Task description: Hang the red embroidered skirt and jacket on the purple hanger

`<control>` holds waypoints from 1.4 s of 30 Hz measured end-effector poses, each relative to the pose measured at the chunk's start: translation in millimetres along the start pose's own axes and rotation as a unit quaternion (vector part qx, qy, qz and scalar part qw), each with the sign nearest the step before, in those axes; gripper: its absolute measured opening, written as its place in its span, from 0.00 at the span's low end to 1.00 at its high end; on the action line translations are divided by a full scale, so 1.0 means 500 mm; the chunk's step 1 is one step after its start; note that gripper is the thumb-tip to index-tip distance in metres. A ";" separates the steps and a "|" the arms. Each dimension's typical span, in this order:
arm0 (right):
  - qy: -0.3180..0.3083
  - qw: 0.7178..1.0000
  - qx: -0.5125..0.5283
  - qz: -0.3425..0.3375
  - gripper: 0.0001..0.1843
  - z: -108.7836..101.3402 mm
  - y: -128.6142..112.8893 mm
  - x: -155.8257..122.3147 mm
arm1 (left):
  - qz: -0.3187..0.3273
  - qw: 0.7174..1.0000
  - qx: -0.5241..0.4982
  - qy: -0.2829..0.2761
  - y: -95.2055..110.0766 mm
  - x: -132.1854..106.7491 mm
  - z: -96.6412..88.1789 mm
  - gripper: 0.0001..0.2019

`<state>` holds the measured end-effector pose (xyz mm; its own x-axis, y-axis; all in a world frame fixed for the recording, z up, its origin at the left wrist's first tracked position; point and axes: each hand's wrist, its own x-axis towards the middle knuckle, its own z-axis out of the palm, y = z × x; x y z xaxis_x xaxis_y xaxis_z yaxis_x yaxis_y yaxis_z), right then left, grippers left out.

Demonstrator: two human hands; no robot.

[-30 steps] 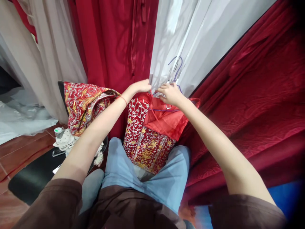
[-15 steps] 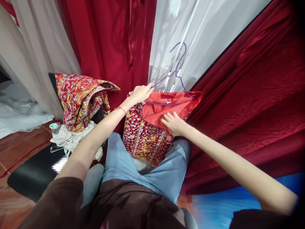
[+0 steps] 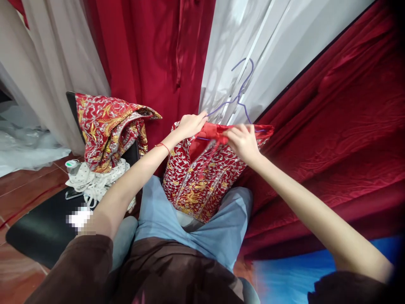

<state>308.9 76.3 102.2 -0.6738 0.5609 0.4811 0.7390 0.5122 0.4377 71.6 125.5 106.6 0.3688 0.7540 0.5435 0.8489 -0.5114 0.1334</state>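
A red garment with gold and silver embroidery (image 3: 198, 185) rests upright on my lap, hung on a thin purple wire hanger (image 3: 238, 90) whose hook sticks up above it. My left hand (image 3: 190, 124) pinches the garment's top left edge by the hanger's shoulder. My right hand (image 3: 242, 141) is closed on the red lining flap at the top, folded over the front. Both hands sit close together at the waistband.
A second embroidered red garment (image 3: 109, 128) is draped over a black chair (image 3: 41, 230) at my left, above a white dotted cloth (image 3: 95, 181). Red drapes (image 3: 332, 126) and white fabric (image 3: 253, 46) hang close in front and at the right. Tiled floor lies at the left.
My right hand dropped from the hanger to the open red lining, then lifted again and folded the lining shut over the top. The hanger's hook rose into plain view.
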 end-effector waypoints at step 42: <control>-0.056 0.987 -0.066 0.134 0.16 -0.023 0.252 -0.001 | -0.010 0.999 -0.037 -0.003 -0.057 0.006 -0.010 0.20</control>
<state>402.4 133.0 165.5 -0.4448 0.7365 0.5096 0.8791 0.2503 0.4055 46.8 140.4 108.7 0.3539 0.7669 0.5353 0.8259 -0.5248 0.2059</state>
